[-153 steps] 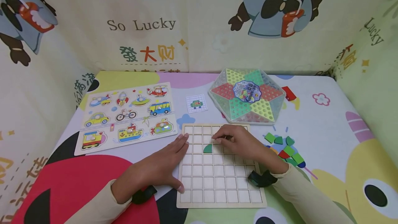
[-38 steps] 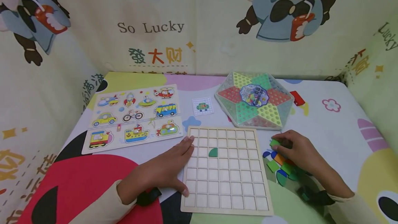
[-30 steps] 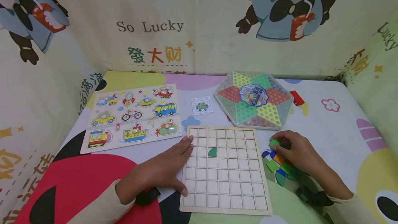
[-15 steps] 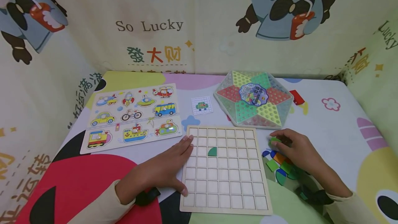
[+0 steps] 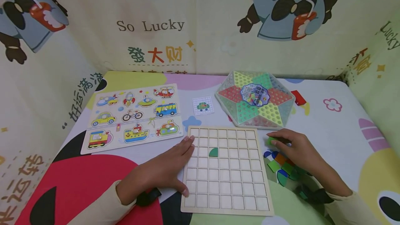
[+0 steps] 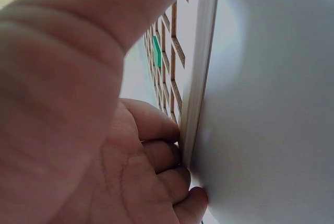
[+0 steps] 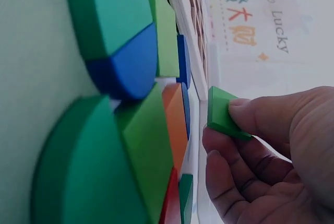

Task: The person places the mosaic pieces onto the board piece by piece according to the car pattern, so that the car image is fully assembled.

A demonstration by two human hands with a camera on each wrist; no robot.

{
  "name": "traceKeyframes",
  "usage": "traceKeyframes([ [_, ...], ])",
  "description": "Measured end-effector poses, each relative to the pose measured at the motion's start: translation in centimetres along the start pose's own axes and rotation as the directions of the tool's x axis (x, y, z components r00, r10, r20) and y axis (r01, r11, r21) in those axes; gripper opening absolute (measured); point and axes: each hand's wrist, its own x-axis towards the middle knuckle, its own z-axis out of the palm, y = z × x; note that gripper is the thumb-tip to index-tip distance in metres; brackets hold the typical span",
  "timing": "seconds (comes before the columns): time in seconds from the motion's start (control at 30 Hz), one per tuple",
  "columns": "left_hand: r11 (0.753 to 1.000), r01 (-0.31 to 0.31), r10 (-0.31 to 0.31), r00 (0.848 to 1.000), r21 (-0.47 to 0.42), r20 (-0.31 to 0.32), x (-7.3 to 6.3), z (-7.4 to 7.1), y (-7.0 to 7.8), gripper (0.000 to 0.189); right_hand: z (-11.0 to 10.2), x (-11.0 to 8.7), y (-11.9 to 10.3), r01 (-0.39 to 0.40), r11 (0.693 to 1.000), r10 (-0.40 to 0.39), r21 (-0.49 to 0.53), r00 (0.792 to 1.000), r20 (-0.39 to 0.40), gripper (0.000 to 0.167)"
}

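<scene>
- Head view: printed cloth wall [image 5: 209,49] bears "So Lucky" [image 5: 150,26] with "發大财" [image 5: 151,56] beneath; "Lucky" [image 5: 389,35] reads again on the right side; "好运满满" [image 5: 85,93] runs up the left.
- Hexagonal box [image 5: 247,112] carries a blue label [image 5: 255,94]; its print too small to read.
- Tabletop [image 5: 315,127] white, with coloured cartoon patches; vehicle puzzle [image 5: 115,142] at left; small grid card [image 5: 203,106] between it and the box.
- My left hand [image 5: 162,173] spread, thumb apart from fingers, resting against the left edge of the grid board [image 5: 226,214]; grips nothing.
- My right hand [image 5: 303,150] pinches a green tile [image 7: 219,112], thumb against fingers; tile just right of the board, near the loose pieces [image 5: 274,166].
- One green quarter-round [image 5: 214,152] sits in a board cell.
</scene>
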Motion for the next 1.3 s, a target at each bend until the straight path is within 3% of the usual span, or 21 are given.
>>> traceKeyframes([
  [0.3,1.0,-0.001,0.001,1.0,0.004,-0.004,0.0,0.0,0.0,0.119,0.9,0.5,-0.6,0.004,0.999,-0.006,0.042,0.999,0.045,0.028],
  [0.8,1.0,-0.007,0.007,1.0,-0.025,-0.001,0.0,-0.2,0.1,0.119,1.7,0.8,-2.1,0.039,0.996,-0.039,0.077,0.999,-0.006,0.033],
  [1.0,1.0,-0.006,0.006,1.0,-0.022,-0.003,0.0,-0.1,0.2,0.118,2.2,1.2,-3.1,0.022,0.993,-0.023,0.116,1.0,0.007,0.024],
  [1.3,1.0,-0.007,0.007,1.0,-0.014,-0.008,0.0,-0.1,0.2,0.118,3.2,1.9,-3.7,0.108,0.984,-0.112,0.141,0.993,0.025,0.027],
])
